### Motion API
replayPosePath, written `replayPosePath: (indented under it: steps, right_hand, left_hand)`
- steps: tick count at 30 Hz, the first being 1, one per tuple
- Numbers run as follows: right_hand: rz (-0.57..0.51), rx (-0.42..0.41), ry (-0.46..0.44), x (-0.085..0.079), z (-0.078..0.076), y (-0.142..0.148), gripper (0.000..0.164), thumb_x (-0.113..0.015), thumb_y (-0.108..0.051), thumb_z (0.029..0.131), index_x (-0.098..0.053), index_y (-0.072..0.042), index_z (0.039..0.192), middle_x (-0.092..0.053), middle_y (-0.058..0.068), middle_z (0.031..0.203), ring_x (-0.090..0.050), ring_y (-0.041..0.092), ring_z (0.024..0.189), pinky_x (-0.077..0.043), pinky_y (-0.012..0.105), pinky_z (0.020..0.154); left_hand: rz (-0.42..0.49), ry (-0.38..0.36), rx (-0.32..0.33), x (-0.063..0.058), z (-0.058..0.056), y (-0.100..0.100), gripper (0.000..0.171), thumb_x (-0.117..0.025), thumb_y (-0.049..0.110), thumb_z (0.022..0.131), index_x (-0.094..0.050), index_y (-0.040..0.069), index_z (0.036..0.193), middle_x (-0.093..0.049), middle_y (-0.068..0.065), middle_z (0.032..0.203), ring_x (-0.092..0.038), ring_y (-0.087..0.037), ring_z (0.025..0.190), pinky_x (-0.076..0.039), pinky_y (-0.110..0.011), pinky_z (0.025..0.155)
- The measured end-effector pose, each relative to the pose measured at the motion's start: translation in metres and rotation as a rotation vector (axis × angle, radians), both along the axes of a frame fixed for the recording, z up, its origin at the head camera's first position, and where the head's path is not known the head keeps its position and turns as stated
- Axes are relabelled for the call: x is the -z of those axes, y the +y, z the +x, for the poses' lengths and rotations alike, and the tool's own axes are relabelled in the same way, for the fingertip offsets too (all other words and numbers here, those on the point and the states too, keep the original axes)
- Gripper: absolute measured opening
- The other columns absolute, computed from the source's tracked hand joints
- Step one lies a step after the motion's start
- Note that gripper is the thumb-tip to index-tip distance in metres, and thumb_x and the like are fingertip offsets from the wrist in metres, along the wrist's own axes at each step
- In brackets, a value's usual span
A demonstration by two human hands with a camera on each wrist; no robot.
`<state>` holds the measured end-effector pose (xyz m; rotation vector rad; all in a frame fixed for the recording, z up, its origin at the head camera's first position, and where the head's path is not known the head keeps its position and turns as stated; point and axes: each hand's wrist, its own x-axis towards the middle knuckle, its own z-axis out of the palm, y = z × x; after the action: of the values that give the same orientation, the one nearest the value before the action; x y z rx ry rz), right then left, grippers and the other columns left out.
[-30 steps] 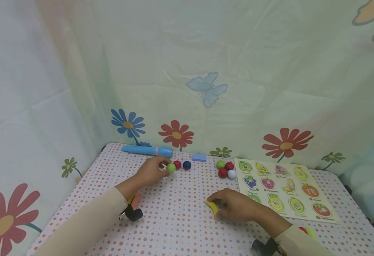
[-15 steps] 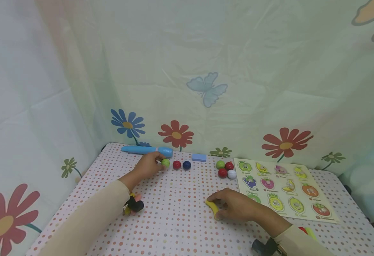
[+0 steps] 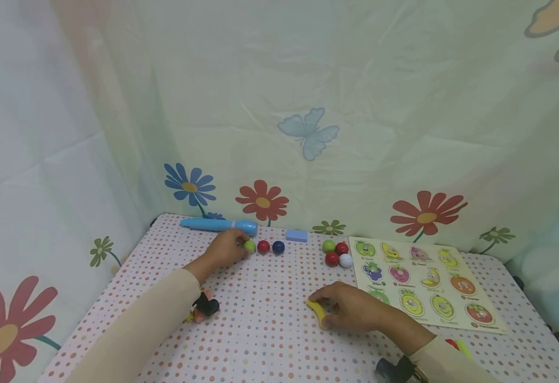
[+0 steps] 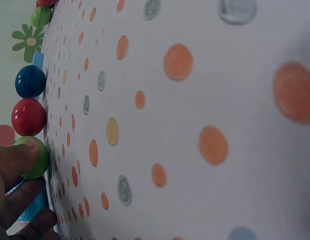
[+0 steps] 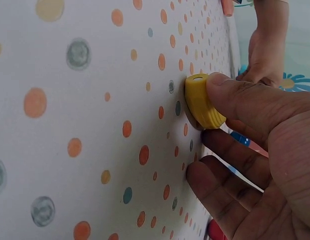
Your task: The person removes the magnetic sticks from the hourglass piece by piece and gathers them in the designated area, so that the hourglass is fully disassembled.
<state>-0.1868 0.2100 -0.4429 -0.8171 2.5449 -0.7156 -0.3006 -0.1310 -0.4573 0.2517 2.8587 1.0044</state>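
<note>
In the head view my left hand (image 3: 228,248) pinches a green ball (image 3: 250,246) on the dotted tabletop. The left wrist view shows the thumb on this green ball (image 4: 42,162). Beside it sit a red ball (image 3: 263,247) and a dark blue ball (image 3: 278,247), roughly in a row. My right hand (image 3: 353,307) holds a curved yellow toy (image 3: 317,313) low at the table. In the right wrist view the yellow toy (image 5: 200,102) has ridges on one side, and the thumb presses on it; the other fingers are behind and below it.
A light blue pen-shaped thing (image 3: 217,225) and a blue block (image 3: 297,235) lie along the back. Several balls (image 3: 332,259) cluster left of a fruit picture board (image 3: 396,290). Colourful pieces lie partly hidden by the left forearm (image 3: 199,316) and right sleeve (image 3: 461,348).
My left hand has drawn the green ball away from the red one, leftward and back, then shifted it slightly right again. The right hand and yellow toy have stayed put.
</note>
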Motion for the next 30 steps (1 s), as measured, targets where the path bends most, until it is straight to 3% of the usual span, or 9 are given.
replayPosePath:
  steps: [7,13,21,25,30]
  right_hand:
    - [0.014,0.007,0.005,0.0,0.0,-0.001,0.046,-0.085,-0.029,0.085,-0.07,-0.022,0.129,-0.066,-0.009,0.124,-0.061,0.009,0.108,-0.054,0.031,0.088]
    - [0.006,0.009,-0.005,-0.001,0.002,0.0,0.046,-0.085,-0.029,0.085,-0.07,-0.022,0.128,-0.065,-0.008,0.124,-0.061,0.011,0.108,-0.054,0.032,0.088]
    - [0.023,0.012,0.014,-0.001,0.002,-0.001,0.046,-0.085,-0.03,0.085,-0.07,-0.023,0.129,-0.065,-0.01,0.123,-0.06,0.009,0.105,-0.054,0.032,0.087]
    - [0.023,0.005,0.043,0.0,0.003,-0.002,0.046,-0.085,-0.03,0.085,-0.07,-0.022,0.128,-0.066,-0.009,0.124,-0.06,0.008,0.104,-0.054,0.031,0.086]
    - [0.039,0.013,0.098,0.002,0.004,-0.005,0.045,-0.085,-0.034,0.085,-0.071,-0.022,0.127,-0.067,-0.008,0.125,-0.06,0.012,0.111,-0.053,0.039,0.093]
  left_hand:
    - [0.011,-0.026,-0.006,0.0,0.001,0.0,0.039,-0.081,0.015,0.089,-0.067,0.008,0.124,-0.069,-0.005,0.12,-0.063,-0.024,0.115,-0.049,-0.043,0.102]
    - [-0.006,-0.033,-0.013,-0.01,0.006,-0.003,0.042,-0.079,0.019,0.091,-0.065,0.01,0.129,-0.067,-0.006,0.125,-0.061,-0.026,0.118,-0.05,-0.044,0.101]
    - [-0.027,0.094,-0.03,-0.028,0.026,0.001,0.041,-0.079,0.021,0.092,-0.067,0.01,0.129,-0.065,-0.008,0.132,-0.057,-0.029,0.127,-0.049,-0.047,0.103]
    - [-0.044,0.142,0.049,-0.033,0.048,0.014,0.04,-0.08,0.023,0.091,-0.068,0.01,0.128,-0.066,-0.006,0.128,-0.06,-0.027,0.119,-0.052,-0.045,0.097]
    - [-0.031,0.118,0.21,-0.03,0.078,0.033,0.037,-0.078,0.027,0.093,-0.068,0.014,0.126,-0.067,-0.003,0.123,-0.062,-0.024,0.112,-0.053,-0.041,0.092]
